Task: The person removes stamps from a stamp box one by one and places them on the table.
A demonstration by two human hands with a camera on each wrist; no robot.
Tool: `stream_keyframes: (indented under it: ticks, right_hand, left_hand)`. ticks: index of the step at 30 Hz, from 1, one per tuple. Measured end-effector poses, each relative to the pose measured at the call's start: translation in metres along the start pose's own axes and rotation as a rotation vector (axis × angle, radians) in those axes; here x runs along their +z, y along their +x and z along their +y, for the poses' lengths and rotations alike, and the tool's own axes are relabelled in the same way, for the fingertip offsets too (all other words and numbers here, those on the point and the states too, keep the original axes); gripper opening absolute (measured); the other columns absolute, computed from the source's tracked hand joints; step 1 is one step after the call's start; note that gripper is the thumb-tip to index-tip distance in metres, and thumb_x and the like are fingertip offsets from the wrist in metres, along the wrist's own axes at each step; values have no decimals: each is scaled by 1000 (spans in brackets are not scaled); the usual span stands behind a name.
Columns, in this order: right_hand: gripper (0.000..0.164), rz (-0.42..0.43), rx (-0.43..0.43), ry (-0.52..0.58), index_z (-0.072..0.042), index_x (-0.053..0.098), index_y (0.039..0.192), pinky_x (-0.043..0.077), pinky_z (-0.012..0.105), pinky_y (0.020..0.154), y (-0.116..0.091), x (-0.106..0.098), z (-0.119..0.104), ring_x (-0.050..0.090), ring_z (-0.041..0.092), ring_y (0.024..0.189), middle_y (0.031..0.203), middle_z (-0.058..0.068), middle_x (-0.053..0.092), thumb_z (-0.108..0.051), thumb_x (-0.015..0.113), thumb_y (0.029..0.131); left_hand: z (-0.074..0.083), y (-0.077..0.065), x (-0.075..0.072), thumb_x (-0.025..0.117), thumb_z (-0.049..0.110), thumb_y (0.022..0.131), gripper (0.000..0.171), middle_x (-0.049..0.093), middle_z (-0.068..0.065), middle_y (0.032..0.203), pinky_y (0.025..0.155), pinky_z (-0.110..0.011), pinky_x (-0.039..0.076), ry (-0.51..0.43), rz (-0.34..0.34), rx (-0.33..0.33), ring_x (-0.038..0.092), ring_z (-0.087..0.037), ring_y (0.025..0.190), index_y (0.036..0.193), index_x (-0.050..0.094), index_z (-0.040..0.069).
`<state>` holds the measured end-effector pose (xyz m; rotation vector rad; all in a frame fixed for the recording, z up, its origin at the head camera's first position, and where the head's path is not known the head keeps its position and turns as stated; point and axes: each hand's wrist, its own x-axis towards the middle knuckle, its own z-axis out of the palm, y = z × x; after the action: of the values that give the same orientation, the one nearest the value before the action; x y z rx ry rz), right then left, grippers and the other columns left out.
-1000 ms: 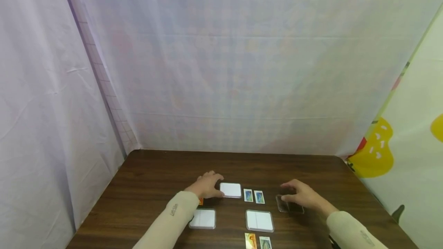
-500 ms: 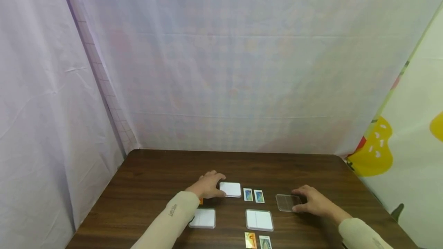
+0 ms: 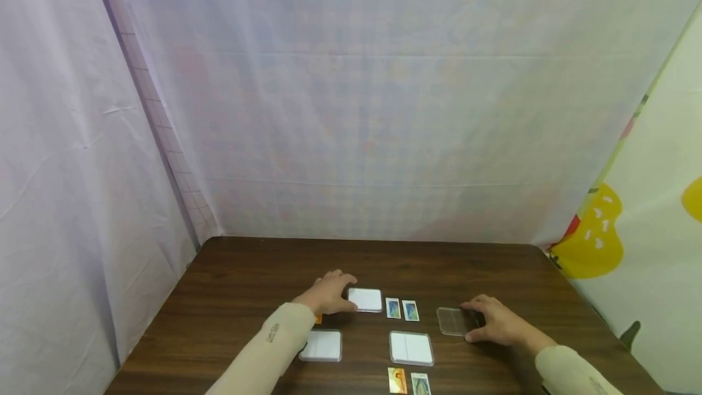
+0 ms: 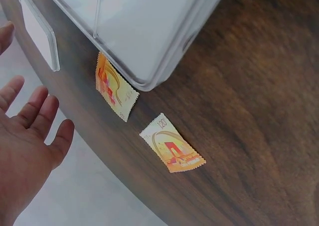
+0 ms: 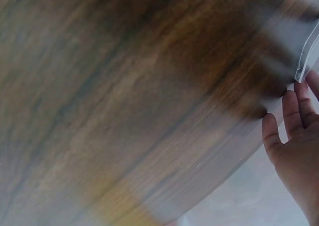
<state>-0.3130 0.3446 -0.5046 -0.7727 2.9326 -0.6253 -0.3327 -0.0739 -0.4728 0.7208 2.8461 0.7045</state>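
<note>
In the head view, my left hand lies at the left end of a white-lined clear case, thumb and fingers spread around its corners. The left wrist view shows those fingers apart and relaxed. My right hand holds the right end of a clear plastic case with a faint dividing line, thumb at the near edge and fingertips at the far edge. In the right wrist view, fingertips meet the corner of that clear case; the thumb is out of sight.
Two blue stamps lie between the hands. Nearer stand two more white-lined cases, one left, one central. An orange stamp and a greenish stamp lie in front. Two orange stamps lie near the left case.
My right hand has slid right from over the clear case to its right end, and its thumb has shifted to the near edge. The left hand has hardly moved.
</note>
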Motion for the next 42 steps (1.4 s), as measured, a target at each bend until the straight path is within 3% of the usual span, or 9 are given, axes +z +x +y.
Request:
stream_keyframes:
  ticks: [13, 27, 33, 42]
  right_hand:
    - [60, 32, 2, 41, -3, 66, 118, 46, 53, 87, 12, 0, -11, 54, 34, 105, 111, 9, 58, -39, 85, 74]
    - [64, 78, -28, 47, -2, 66, 120, 47, 48, 85, 36, -2, -37, 54, 30, 102, 110, 8, 58, -41, 85, 72]
    - [64, 72, -20, 44, -5, 67, 120, 46, 46, 85, 43, -2, -46, 54, 25, 101, 111, 5, 58, -43, 85, 72]
    - [65, 68, -37, 28, -4, 66, 121, 46, 47, 87, 51, -3, -54, 54, 27, 104, 114, 6, 58, -44, 84, 72]
  left_hand:
    - [0, 0, 0, 77, 33, 86, 60, 51, -13, 137, 109, -58, 28, -19, -3, -10, 42, -35, 133, 137, 56, 10]
    - [3, 2, -3, 78, 40, 85, 65, 51, -13, 138, 109, -56, 30, -26, 3, -12, 43, -33, 132, 137, 55, 10]
    - [14, 5, -3, 77, 42, 85, 66, 51, -10, 138, 110, -57, 28, -36, 6, 16, 42, -32, 133, 139, 54, 10]
    - [43, 18, 5, 77, 46, 84, 70, 52, -7, 137, 108, -50, 32, 3, -4, 74, 44, -28, 131, 141, 53, 13]
